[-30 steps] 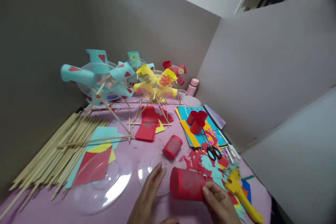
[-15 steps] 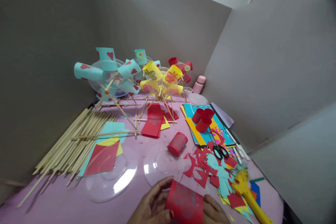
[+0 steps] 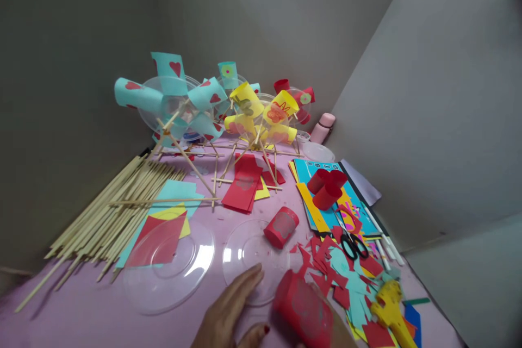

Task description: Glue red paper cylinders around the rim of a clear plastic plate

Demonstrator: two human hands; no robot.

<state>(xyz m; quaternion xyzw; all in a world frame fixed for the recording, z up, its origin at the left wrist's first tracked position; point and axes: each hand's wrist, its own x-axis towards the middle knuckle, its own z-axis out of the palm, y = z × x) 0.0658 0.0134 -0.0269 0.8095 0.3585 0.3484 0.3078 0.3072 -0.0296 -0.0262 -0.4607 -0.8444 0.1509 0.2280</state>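
My right hand grips a red paper tube with a faint greyish pattern, slightly blurred, at the bottom of the head view. My left hand is open beside it, fingers stretched out over the near edge of a round clear plastic lid. Whether those fingertips touch the lid I cannot tell. At the lid's far right side lies another red paper tube, also patterned. A second clear lid lies to the left, partly over red, yellow and light blue paper sheets.
Paper windmills on stick stands, light blue, yellow and red, stand at the back. Wooden sticks pile up on the left. To the right are plain red tubes, scissors, paper scraps and a yellow glue gun.
My left hand has let go of the red paper tube and opened over the lid. The tube has moved slightly right in my right hand. The view has shifted.
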